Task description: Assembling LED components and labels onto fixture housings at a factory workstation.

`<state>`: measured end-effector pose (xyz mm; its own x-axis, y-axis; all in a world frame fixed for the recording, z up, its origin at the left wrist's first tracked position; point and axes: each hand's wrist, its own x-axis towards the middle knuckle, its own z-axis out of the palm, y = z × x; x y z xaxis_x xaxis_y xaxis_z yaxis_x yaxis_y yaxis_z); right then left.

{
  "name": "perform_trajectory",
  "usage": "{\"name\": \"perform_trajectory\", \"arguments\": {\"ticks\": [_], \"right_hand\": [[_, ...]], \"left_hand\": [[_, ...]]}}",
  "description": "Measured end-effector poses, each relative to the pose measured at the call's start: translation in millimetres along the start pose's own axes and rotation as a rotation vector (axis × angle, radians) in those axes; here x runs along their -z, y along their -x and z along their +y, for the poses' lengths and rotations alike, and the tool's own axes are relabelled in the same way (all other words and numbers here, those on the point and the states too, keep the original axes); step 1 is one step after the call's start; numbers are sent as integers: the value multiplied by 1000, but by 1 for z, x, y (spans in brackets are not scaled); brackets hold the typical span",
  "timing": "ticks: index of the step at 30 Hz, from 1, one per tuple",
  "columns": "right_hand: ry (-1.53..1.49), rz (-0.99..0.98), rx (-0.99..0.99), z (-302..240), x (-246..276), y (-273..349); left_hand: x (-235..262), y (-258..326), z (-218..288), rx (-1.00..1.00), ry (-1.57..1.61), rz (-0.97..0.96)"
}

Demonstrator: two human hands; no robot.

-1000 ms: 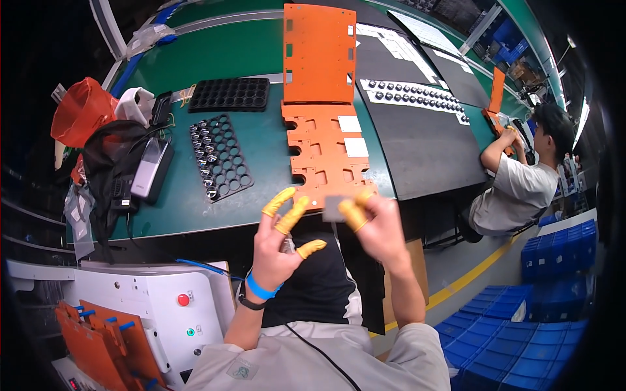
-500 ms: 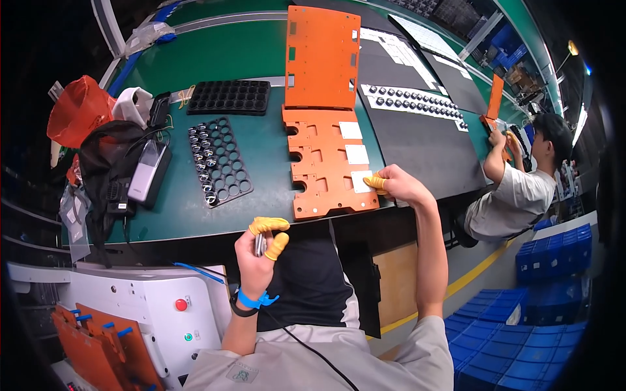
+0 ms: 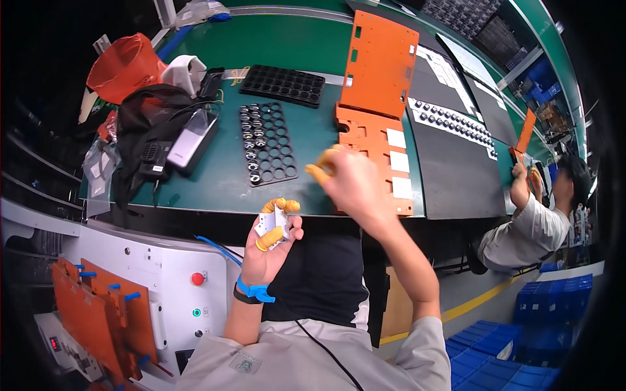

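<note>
Green bench matting (image 3: 215, 176) lies under the orange plate (image 3: 378, 153), where the right hand (image 3: 349, 182) hovers with fingers curled, seemingly empty, while the left hand (image 3: 274, 244) pinches small white pieces (image 3: 270, 225); each piece probably wants squaring up before pressing.

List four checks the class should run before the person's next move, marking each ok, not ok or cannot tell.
1. Left hand holds the small white pieces: ok.
2. Right hand is free of parts: cannot tell, blurred.
3. Orange plate lies flat on the green bench: ok.
4. Black tray has empty holes: ok.
5. Orange finger cots on both hands' fingers: ok.
</note>
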<state>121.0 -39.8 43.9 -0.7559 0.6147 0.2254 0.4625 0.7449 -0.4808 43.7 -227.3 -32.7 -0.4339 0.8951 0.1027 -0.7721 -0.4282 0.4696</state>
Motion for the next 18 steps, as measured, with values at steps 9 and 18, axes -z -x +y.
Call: {"name": "perform_trajectory", "arguments": {"ticks": [9, 18], "right_hand": [[94, 14, 191, -14, -93, -85], [-284, 42, 82, -40, -51, -52]], "left_hand": [[19, 17, 9, -17, -101, 51], [3, 19, 16, 31, -165, 266]]}}
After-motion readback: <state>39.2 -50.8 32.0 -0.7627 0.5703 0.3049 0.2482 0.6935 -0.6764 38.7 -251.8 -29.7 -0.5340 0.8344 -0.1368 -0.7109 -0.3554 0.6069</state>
